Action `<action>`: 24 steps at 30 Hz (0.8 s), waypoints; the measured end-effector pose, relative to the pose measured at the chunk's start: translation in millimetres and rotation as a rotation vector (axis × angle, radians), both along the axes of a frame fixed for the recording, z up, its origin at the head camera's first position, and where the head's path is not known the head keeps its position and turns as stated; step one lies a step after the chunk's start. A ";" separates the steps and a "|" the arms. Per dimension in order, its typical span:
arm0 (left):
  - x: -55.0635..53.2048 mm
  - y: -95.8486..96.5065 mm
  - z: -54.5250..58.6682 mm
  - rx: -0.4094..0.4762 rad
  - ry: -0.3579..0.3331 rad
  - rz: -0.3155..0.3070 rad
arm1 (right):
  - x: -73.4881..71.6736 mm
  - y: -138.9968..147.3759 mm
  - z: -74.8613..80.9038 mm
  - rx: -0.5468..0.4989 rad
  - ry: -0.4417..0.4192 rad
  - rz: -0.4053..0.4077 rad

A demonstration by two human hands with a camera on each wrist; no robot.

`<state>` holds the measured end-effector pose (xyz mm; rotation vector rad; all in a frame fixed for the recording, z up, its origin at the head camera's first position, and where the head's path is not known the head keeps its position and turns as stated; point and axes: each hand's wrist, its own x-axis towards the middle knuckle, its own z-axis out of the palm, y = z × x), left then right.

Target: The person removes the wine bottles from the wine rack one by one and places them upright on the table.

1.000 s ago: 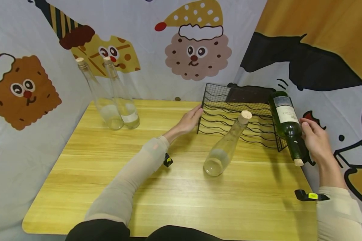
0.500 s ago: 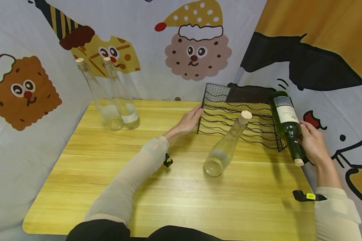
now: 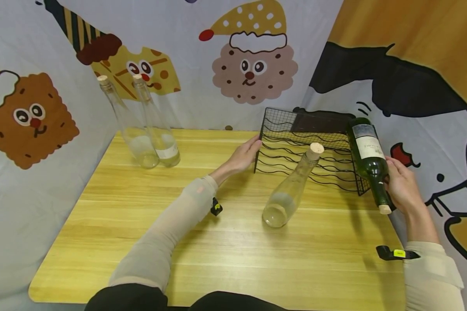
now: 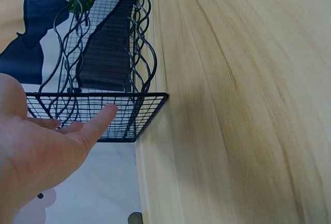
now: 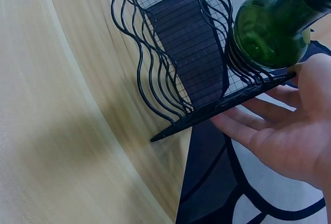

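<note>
A black wire wine rack (image 3: 284,125) stands at the back right of the wooden table. A green wine bottle (image 3: 369,147) with a white label and cork lies on its top at the right end, neck towards me. Against the rack's left mesh side rests my left hand (image 3: 243,157), fingers extended; in the left wrist view its index finger (image 4: 101,123) lies along the mesh. My right hand (image 3: 404,185) touches the rack's right side from outside. In the right wrist view its fingers (image 5: 243,125) are fairly straight along the side panel, close to the bottle.
A clear corked bottle (image 3: 282,203) stands upright in front of the rack. Two more clear bottles, one (image 3: 118,112) beside the other (image 3: 161,129), stand at the back left of the table (image 3: 218,259). A printed cloth (image 3: 194,77) hangs behind.
My right hand has shifted slightly left, closer to the rack's side. The left hand, rack and bottles look unchanged.
</note>
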<state>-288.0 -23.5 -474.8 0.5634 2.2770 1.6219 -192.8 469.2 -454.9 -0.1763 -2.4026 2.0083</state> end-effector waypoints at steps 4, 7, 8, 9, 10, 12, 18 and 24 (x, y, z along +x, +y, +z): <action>-0.7 -0.3 -0.3 0.006 -0.005 0.003 | 0.6 -1.6 1.0 0.088 -0.012 -0.031; -0.9 -0.6 -0.3 0.001 -0.006 0.005 | 0.9 -1.9 0.1 0.108 -0.008 -0.051; -0.9 -0.9 -0.2 -0.006 -0.004 0.009 | 1.1 -1.9 -0.6 0.097 -0.005 -0.054; -0.9 -1.1 0.1 -0.013 0.001 0.015 | 1.2 -1.8 -1.5 0.081 0.000 -0.055; -0.6 -1.4 0.9 -0.017 0.005 0.022 | 1.3 -1.6 -2.1 0.067 0.002 -0.058; -0.8 -1.7 1.8 -0.025 0.025 0.041 | 1.5 -1.5 -3.3 0.049 0.004 -0.062; -0.9 -4.0 7.2 -0.005 0.077 0.096 | 1.5 -2.0 -3.3 0.053 -0.002 -0.069; -0.6 -8.4 14.3 0.008 0.100 0.115 | 1.9 -2.8 -3.4 0.014 0.007 -0.072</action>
